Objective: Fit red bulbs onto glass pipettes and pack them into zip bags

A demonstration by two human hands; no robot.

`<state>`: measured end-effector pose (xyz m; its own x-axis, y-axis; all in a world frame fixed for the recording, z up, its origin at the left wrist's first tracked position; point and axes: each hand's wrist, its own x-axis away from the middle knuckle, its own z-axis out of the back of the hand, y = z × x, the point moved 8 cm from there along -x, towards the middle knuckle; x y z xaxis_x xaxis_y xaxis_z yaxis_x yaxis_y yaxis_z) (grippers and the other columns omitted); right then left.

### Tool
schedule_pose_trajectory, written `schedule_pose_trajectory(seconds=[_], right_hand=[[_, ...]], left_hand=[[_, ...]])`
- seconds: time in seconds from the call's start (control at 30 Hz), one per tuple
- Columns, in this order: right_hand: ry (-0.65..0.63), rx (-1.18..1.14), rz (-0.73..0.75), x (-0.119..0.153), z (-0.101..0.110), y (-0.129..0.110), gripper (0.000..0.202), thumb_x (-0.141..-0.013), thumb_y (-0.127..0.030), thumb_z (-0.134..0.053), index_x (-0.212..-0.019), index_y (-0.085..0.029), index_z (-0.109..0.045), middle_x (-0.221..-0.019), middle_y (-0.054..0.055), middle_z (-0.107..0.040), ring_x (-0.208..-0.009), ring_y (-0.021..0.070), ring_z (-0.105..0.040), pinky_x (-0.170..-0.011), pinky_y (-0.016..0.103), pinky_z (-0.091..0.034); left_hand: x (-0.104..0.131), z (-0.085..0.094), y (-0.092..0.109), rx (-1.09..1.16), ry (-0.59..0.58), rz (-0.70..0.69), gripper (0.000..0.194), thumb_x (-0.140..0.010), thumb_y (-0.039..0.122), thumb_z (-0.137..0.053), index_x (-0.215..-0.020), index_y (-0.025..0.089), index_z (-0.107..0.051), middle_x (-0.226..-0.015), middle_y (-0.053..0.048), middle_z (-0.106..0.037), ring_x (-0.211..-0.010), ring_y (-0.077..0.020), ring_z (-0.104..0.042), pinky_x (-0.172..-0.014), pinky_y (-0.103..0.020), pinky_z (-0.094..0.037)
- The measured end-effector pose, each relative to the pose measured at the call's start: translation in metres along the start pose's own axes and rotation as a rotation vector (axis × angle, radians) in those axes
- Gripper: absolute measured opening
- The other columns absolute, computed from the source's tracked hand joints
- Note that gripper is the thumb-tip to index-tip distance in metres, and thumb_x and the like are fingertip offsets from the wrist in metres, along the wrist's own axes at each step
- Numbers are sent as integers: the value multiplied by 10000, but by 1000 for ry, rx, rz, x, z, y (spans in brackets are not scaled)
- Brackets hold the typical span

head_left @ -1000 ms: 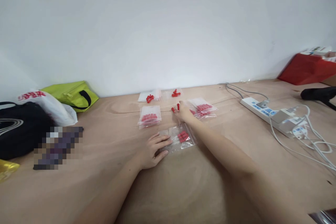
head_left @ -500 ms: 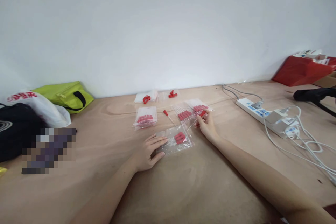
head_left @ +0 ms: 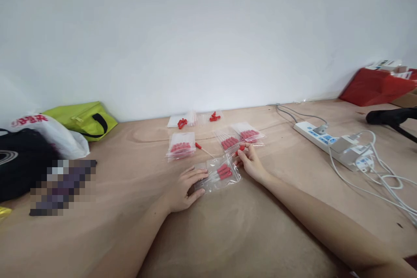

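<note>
My left hand [head_left: 184,190] lies on the left end of a clear zip bag [head_left: 211,183], fingers stretched and thumb apart. Several red-bulbed droppers [head_left: 224,171] are inside that bag. Just beyond the bag's right end, my right hand [head_left: 251,164] pinches a dropper [head_left: 241,148] by its red bulb; its stem is hard to make out. A loose dropper [head_left: 205,150] lies behind the bag, red end to the left. Two more bags, one of droppers [head_left: 230,142] and one farther right [head_left: 249,134], lie behind my right hand.
Another filled bag [head_left: 181,147] lies left of the loose dropper. Near the wall are loose red bulbs [head_left: 182,124] on white bags, with more red bulbs [head_left: 214,116] beside them. A power strip [head_left: 312,135] with cables stands right; a green bag [head_left: 83,119] lies left.
My right hand has moved left and slightly down with the dropper, closer to the front bag. The loose dropper has shifted left. My left hand stays on the bag.
</note>
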<state>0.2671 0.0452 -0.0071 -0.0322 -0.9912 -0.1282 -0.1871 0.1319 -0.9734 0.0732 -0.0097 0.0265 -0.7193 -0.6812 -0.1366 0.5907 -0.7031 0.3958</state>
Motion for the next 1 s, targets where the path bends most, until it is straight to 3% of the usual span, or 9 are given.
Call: schedule_pose_trajectory(seconds=[0.1, 0.2, 0.37, 0.53, 0.63, 0.87, 1.0], right_hand=[[-103, 81, -38, 2, -5, 0, 338, -738, -484, -508, -900, -233, -350, -642, -75, -550, -355, 53, -443, -333, 172, -313], [-293, 161, -100, 3, -17, 4, 311, -744, -474, -508, -892, -222, -400, -480, -113, -436, -284, 46, -341, -301, 170, -210], [-440, 234, -191, 5, -25, 13, 368, -752, -462, -504, -1002, -195, -472, -397, -121, -321, -307, 64, -320, -339, 184, -219], [-297, 205, -145, 0, -16, 17, 315, -728, -414, -555, -938, -212, -435, -539, -85, -489, -374, 56, -384, -368, 175, -264], [-230, 261, -132, -1, -11, 21, 273, -706, -413, -583, -808, -203, -443, -520, -85, -490, -351, 48, -355, -350, 171, -249], [-391, 394, -21, 2, -21, 11, 284, -733, -418, -528, -681, -150, -605, -626, 9, -612, -527, 108, -519, -488, 222, -387], [-83, 609, 124, -14, -3, -17, 204, -751, -302, -487, -727, -148, -618, -647, 16, -616, -537, 116, -521, -517, 232, -396]], left_hand=[[0, 0, 0, -8, 8, 5, 410, -828, 274, -456, -1231, 210, -406, -1249, -56, -508, -1175, -208, -433, -1044, -438, -274], [0, -1, -3, -20, 12, 20, 434, -825, 280, -457, -1247, 207, -383, -1252, -62, -504, -1186, -219, -421, -1042, -441, -276], [1, -3, -5, -22, 7, 23, 442, -826, 286, -455, -1254, 216, -372, -1265, -54, -493, -1195, -218, -411, -1047, -440, -265], [0, 0, -2, -34, 0, 28, 437, -824, 283, -451, -1247, 194, -386, -1260, -68, -497, -1193, -222, -414, -1039, -437, -282], [0, 1, -2, -31, 7, 28, 433, -823, 287, -457, -1244, 206, -397, -1253, -60, -505, -1190, -218, -418, -1035, -433, -291], [0, -2, -2, 0, 7, -17, 403, -833, 280, -457, -1233, 240, -437, -1262, -37, -501, -1177, -196, -435, -1050, -437, -264], [0, -2, -2, -9, 1, -20, 371, -827, 268, -467, -1197, 257, -492, -1273, -42, -490, -1176, -207, -438, -1040, -458, -267]])
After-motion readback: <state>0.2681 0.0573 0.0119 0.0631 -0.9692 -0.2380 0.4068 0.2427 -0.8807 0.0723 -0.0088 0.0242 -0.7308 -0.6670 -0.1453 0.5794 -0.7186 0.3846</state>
